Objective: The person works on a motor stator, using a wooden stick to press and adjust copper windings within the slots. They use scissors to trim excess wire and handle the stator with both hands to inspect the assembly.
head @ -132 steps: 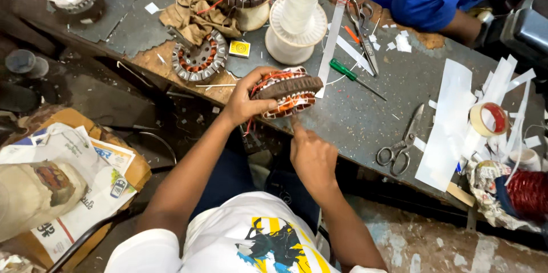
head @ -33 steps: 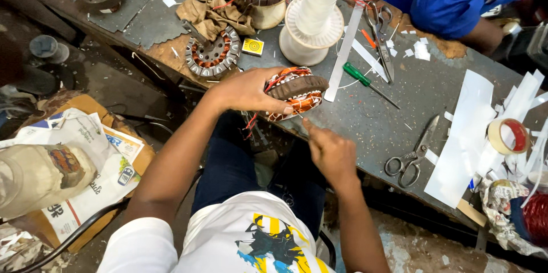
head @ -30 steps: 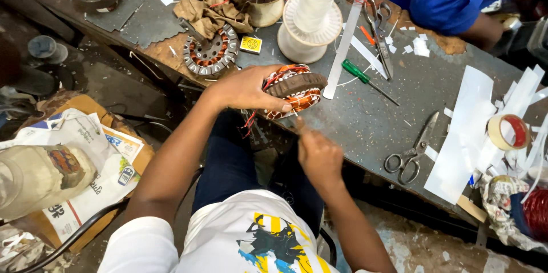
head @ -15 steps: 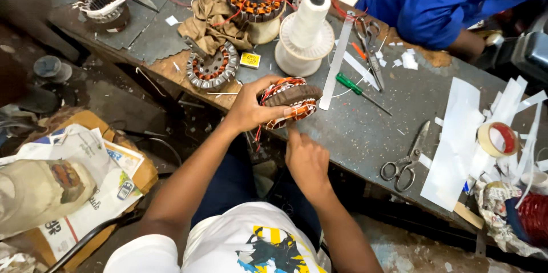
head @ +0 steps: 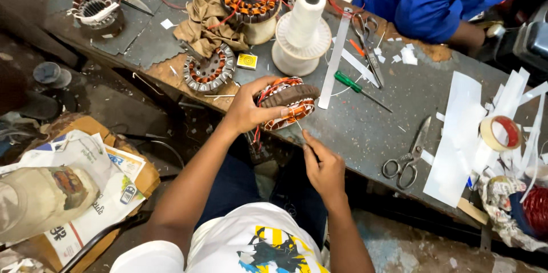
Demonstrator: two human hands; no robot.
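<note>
The wound stator sits clamped in my left hand at the bench edge, my right hand pinching closed just below it.

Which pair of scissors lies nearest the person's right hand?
The grey-handled scissors on the bench, lying right of the right hand. The other pairs lie farther back: one beside the white thread cone, one at the far-left corner.

Round motor stator with copper windings and red wires, tilted on edge at table's near edge
</note>
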